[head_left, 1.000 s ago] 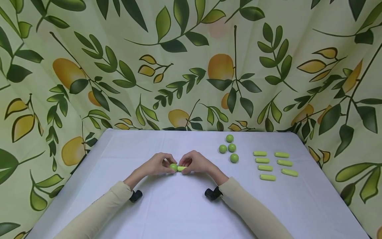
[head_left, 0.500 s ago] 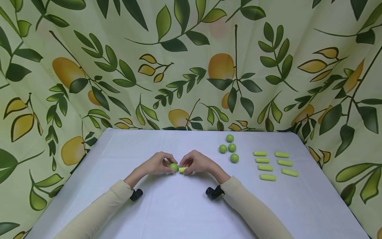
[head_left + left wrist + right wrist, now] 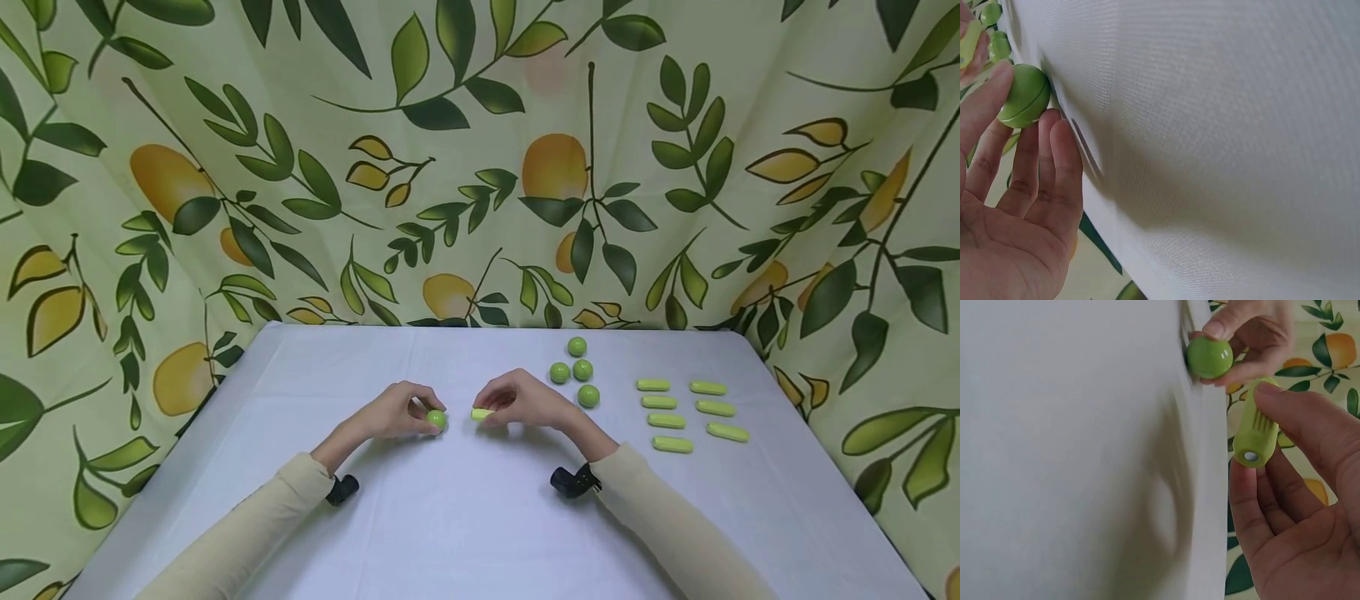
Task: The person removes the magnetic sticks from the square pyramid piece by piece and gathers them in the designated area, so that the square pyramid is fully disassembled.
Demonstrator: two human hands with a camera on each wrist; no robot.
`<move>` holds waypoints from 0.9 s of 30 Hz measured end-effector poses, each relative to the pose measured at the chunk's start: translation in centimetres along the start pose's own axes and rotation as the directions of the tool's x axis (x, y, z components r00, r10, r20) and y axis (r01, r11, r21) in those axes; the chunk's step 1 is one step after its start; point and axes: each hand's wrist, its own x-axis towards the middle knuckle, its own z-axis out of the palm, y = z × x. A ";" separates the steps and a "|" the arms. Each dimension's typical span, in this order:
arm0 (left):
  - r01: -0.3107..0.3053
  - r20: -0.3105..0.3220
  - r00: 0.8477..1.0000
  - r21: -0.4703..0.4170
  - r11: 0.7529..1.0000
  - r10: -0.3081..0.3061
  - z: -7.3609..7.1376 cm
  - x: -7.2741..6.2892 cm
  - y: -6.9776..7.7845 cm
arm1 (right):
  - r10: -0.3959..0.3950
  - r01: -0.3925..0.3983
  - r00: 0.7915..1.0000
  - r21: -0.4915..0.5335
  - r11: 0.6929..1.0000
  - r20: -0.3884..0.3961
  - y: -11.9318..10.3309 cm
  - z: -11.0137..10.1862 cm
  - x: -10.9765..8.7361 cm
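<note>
My left hand pinches a glossy green ball between thumb and fingers, close to the white cloth at the middle of the table. A thin seam line runs round the ball. To its right, my right hand holds a yellow-green ribbed stick between thumb and fingertips. A round silvery spot shows on the stick's end in the right wrist view. A gap separates ball and stick in the head view. The thumb and fingers cover part of the stick there.
On the white-covered table, several green balls sit at the back right. Farther right, several yellow-green sticks lie in two columns. A leaf-and-fruit patterned curtain hangs behind the table.
The stick, earlier end to end with the ball, has been drawn away to the right and slightly back in my right hand. My left hand and the ball stay in place.
</note>
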 end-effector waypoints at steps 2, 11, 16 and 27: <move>0.007 -0.003 1.000 0.001 1.000 -0.007 0.0 0.0 0.0 | 0.011 -0.011 1.000 -0.012 1.000 -0.005 0.0 -0.6 -0.8; 0.006 -0.003 1.000 -0.006 1.000 -0.006 0.1 -0.2 0.0 | 0.027 -0.029 0.998 -0.040 0.999 -0.057 0.4 -3.6 -4.7; -0.003 -0.007 1.000 0.005 1.000 0.003 0.2 -0.2 -0.1 | 0.064 -0.068 0.993 -0.038 0.997 -0.099 0.5 -4.8 -6.8; 0.011 -0.003 1.000 0.006 1.000 -0.011 0.2 -0.3 0.0 | 0.121 -0.131 0.981 -0.061 0.990 -0.151 1.1 -6.8 -11.5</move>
